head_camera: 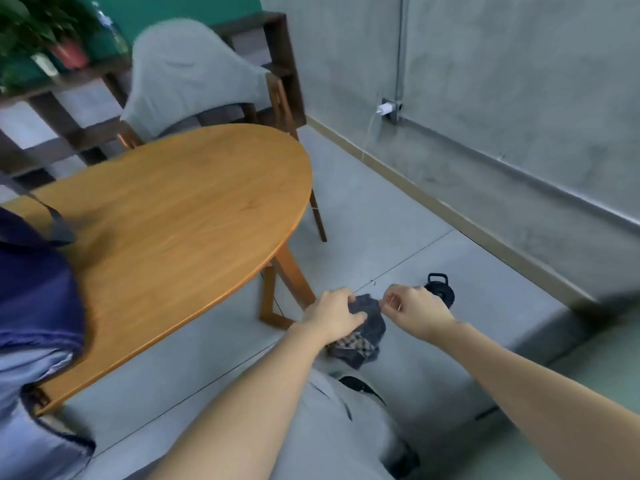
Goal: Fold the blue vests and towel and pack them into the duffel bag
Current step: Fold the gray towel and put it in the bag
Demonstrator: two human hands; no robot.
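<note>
Head view: both arms stretch forward and down beside the round wooden table (180,209). The left hand (334,315) curls its fingers around a crumpled dark blue cloth (369,323) with a checked patch; the right hand (414,308) pinches its upper edge. A glossy blue vest (31,296) lies at the table's left edge.
</note>
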